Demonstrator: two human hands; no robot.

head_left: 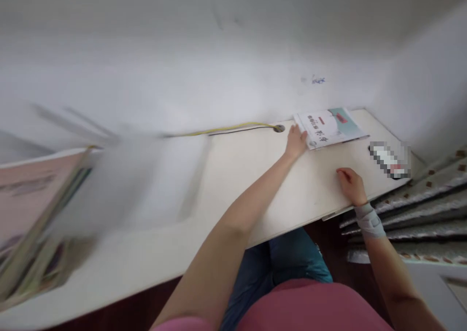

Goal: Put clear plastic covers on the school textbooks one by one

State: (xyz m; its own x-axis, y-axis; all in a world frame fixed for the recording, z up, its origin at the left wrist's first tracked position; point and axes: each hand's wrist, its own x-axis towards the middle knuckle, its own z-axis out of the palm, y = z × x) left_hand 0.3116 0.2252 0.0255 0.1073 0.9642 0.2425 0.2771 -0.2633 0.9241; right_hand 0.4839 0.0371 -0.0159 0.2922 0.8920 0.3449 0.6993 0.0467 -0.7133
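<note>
Booklet (330,127) flat on surface (237,168), far side, near wall (219,88); long axis looks to run roughly along wall. Left hand (296,142) nearer: fingers at booklet's left end, touching; whether pinching or just resting, cannot tell. Right hand (352,184) apart, on near side of booklet, loosely curled in on itself, nothing seen in it; booklet lies beyond it, toward wall

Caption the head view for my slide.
Left hand touching a booklet on a white desk, right hand apart.
</note>
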